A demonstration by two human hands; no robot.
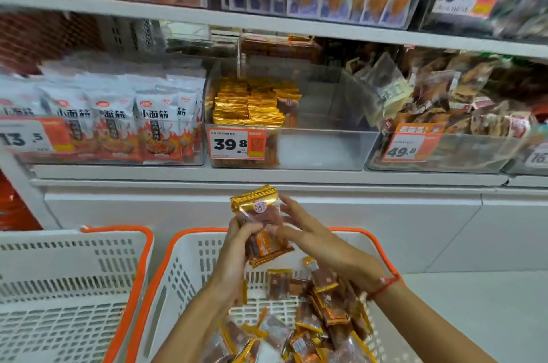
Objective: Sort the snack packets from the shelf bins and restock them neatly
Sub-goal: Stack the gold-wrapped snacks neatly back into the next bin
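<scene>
Nearest, loose snack packets (314, 321) heaped along the near and right sides of a white basket (189, 261) with an orange rim; beside it on the left, a second basket (74, 273) of the same kind; above the first basket's far edge, a squared-up stack of packets (261, 223) held upright between both hands; left hand (237, 247) curled round the lower left side of the stack, fingers wrapped on the front face; right hand (308, 232) with fingers nearly straight and spread, tips touching the stack's right edge, seemingly to tap it square; red cord (382, 288) on the right wrist; farther off, on the shelf, a clear bin (326, 149) tagged 39.8, gold-edged packets (252, 104) packed in its left half, right half not yet filled; bins either side holding other snacks. Probably light, thin and slick film, stiff only along the crimped gold seams, so likely to fan or slide out of a loose hold; best clamped across the flat faces near the middle, with one palm under the bottom edge.
</scene>
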